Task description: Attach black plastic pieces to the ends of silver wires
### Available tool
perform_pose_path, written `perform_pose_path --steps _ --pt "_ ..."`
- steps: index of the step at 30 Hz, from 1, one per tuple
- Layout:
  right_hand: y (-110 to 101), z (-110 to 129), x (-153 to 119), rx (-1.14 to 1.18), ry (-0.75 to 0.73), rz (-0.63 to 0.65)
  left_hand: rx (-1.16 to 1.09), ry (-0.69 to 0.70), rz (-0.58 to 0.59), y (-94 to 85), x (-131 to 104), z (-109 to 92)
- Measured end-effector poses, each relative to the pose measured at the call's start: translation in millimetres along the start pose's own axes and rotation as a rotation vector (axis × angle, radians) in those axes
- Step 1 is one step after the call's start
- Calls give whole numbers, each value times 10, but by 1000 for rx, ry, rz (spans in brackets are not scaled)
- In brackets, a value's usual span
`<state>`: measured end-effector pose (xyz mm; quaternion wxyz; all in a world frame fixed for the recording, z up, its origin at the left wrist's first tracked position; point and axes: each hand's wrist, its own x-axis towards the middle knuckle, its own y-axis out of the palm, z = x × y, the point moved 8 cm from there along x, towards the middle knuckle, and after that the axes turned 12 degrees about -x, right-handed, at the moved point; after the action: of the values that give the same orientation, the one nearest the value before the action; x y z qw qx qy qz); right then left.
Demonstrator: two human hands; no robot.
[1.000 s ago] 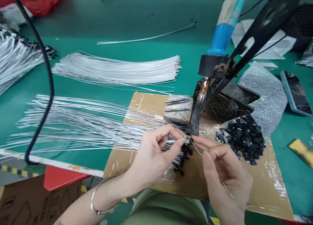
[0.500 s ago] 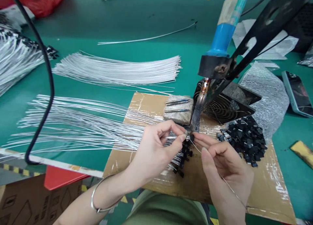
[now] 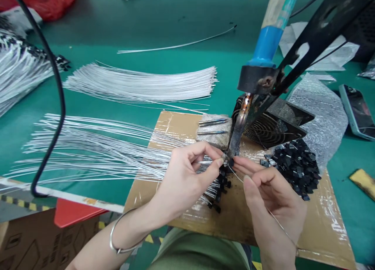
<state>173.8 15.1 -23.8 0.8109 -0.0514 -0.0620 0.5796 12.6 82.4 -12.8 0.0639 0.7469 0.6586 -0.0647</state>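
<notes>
While wearing a silver bangle (image 3: pixel 112 238) on the left wrist, reaching in from 8 o'clock with the left hand (image 3: pixel 187 180), thumb and forefinger closed on a tiny workpiece (image 3: pixel 230 161) (too small to make out fully) at the centre of the clock, just beside the iron's tip. Reaching in from 4 o'clock with the right hand (image 3: pixel 274 199), thumb and forefinger closed on a thin wire (image 3: pixel 277 222), two other fingers stretched towards the workpiece. At 7 o'clock, black-ended pieces (image 3: pixel 216 192) on cardboard (image 3: pixel 315 223); at 3, a heap of black parts (image 3: pixel 295 166), and farther out a yellow sponge (image 3: pixel 363 182). At 9, loose white wires (image 3: pixel 96 152) spread across cardboard and green tabletop (image 3: pixel 88 109). At 11, metal bits (image 3: pixel 212 122) on a grey block (image 3: pixel 212 139). Rising towards 1, a blue-handled soldering iron (image 3: pixel 266 45), clamped in a dark bracket (image 3: pixel 307 47), a black fan (image 3: pixel 269 129) behind. At 2, bubble wrap (image 3: pixel 319 117), then a phone (image 3: pixel 357 113). Farther, at 10, a neat white bundle (image 3: pixel 140 82); beyond, towards 11, one separate black-tipped wire (image 3: pixel 175 46).
</notes>
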Motion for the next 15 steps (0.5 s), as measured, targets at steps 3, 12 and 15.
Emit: perform_pose_path --steps 3,12,15 --pt "-2 -1 2 2 -3 -6 -1 3 2 -3 -2 -4" --pt "-6 17 0 3 -8 -12 17 7 2 -1 -3 1" --pt "-9 12 -9 11 -8 -11 39 12 1 0 -1 -6"
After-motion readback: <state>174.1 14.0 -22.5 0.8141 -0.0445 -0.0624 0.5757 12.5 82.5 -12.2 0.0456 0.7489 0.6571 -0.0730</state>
